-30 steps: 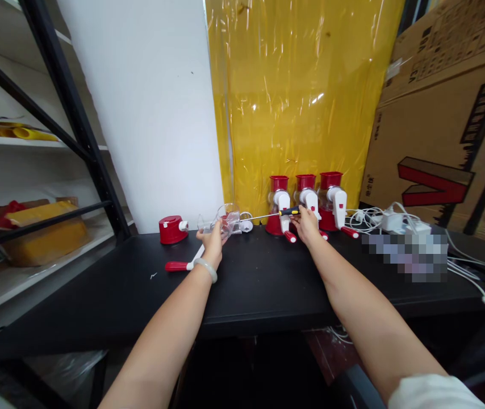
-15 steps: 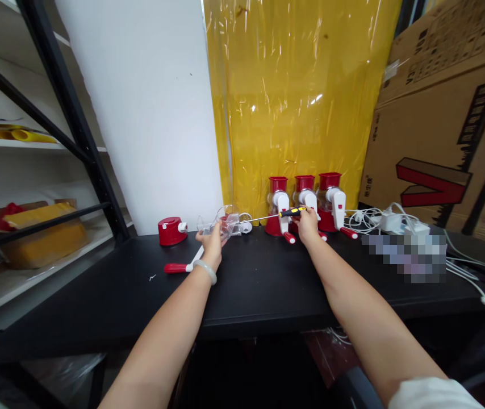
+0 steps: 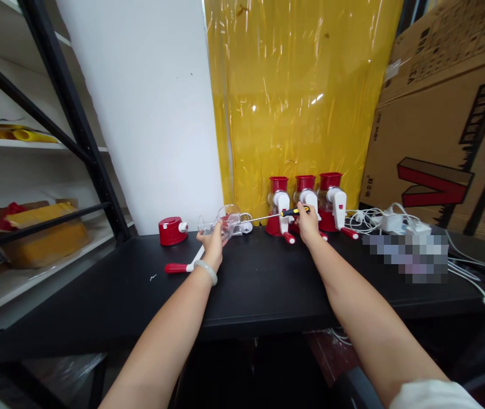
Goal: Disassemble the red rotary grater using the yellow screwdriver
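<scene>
My left hand [image 3: 212, 241] is closed around a clear plastic housing [image 3: 228, 227], tipped on its side above the black table. In my right hand [image 3: 308, 221] is a screwdriver [image 3: 290, 212] with a black and yellow handle, held level. Its thin metal shaft points left and its tip reaches the right end of the housing; whether it sits in a screw I cannot tell. Below my left hand lies a white crank with a red handle [image 3: 176, 267]. A red round base [image 3: 173, 231] with a white knob stands to the left.
Three assembled red and white rotary graters [image 3: 278, 207] stand in a row at the back of the black table [image 3: 255, 284]. White cables and adapters [image 3: 391, 220] lie to the right, before a large cardboard box [image 3: 438, 130]. A shelf rack [image 3: 61, 85] is at the left.
The fingers of my right hand have shifted slightly on the screwdriver handle. My left hand and the housing stay in place.
</scene>
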Demonstrator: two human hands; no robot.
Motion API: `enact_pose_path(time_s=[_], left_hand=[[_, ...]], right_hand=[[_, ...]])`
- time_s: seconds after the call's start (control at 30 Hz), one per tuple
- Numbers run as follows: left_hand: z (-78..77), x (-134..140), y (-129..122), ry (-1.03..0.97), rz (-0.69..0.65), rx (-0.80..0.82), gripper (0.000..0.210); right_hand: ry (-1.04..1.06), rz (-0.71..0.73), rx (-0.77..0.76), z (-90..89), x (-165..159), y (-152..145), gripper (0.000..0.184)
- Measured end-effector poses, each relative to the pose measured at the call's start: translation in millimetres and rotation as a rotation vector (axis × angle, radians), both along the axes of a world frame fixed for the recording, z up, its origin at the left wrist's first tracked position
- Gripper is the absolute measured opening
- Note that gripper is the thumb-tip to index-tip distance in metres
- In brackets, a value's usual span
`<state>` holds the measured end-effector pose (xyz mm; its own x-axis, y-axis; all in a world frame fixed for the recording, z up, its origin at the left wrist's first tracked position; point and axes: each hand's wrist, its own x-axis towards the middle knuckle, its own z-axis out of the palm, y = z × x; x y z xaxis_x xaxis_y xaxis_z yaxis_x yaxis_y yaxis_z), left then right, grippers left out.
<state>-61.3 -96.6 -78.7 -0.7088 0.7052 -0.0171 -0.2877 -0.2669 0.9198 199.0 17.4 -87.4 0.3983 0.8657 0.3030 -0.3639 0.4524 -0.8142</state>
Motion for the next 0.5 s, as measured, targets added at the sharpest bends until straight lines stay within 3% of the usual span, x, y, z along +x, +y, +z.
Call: enact_pose_path(time_s=[0.17,0.33,0.5], left_hand=[[0.3,-0.8,0.1,-0.031,-0.006,0.007,0.076],[-1.9,-1.3,1.8,-0.012,-0.014,0.01,0.076],[-3.8,-2.4,3.2,-0.003,-0.016,0.024,0.074]], right_hand=[[0.154,0.099,-0.028,6.2,1.2,-7.0,0.02],[0.272,0.214,-0.042,11.1,3.5,-15.4,0.015],[0.134,0.099,-0.06,6.6,3.2,-11.7,0.033]])
